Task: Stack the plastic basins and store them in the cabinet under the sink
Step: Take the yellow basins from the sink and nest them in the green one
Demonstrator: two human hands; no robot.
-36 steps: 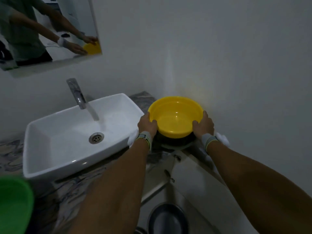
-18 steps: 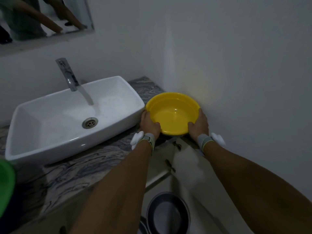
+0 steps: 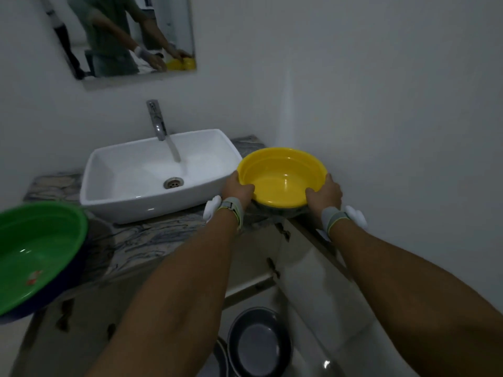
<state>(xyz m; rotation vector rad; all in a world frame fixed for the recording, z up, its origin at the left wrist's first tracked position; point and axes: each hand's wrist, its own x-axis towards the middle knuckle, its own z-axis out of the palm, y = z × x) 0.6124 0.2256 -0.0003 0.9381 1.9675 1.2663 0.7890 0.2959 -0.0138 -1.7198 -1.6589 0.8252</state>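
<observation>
Far left: a green basin (image 3: pixel 38 254) is seen at the frame edge, nested in a dark blue basin (image 3: pixel 40 306) whose rim shows beneath it; both sit on the marble countertop (image 3: pixel 130 240), well apart from the hands. Only a sliver of green was visible half a second ago; far more of it is framed now, since the view has swung left and pulled back. The mirror (image 3: pixel 125 36) is shown more fully than before, with the person's arms and a yellow patch reflected in it. The white sink (image 3: pixel 152 172) with its tap (image 3: pixel 158 119) is placed mid-frame, shifted right compared with the earlier frame.

Right of the sink, the yellow basin (image 3: pixel 281 176) is gripped at its rim on both sides, as it was earlier. The left hand (image 3: pixel 236 189) is clamped on the left rim, thumb curled over the inside edge, just beside the sink corner. The right hand (image 3: pixel 325 191) is closed on the right rim, thumb hooked inside. The basin is held at the right end of the countertop in the wall corner; whether its base touches the stone cannot be told. It is upright and empty. Grey wristbands are worn on both wrists.

Below, the cabinet door (image 3: pixel 313 281) is open and a dark basin (image 3: pixel 258 341) is visible low down, under the counter edge.
</observation>
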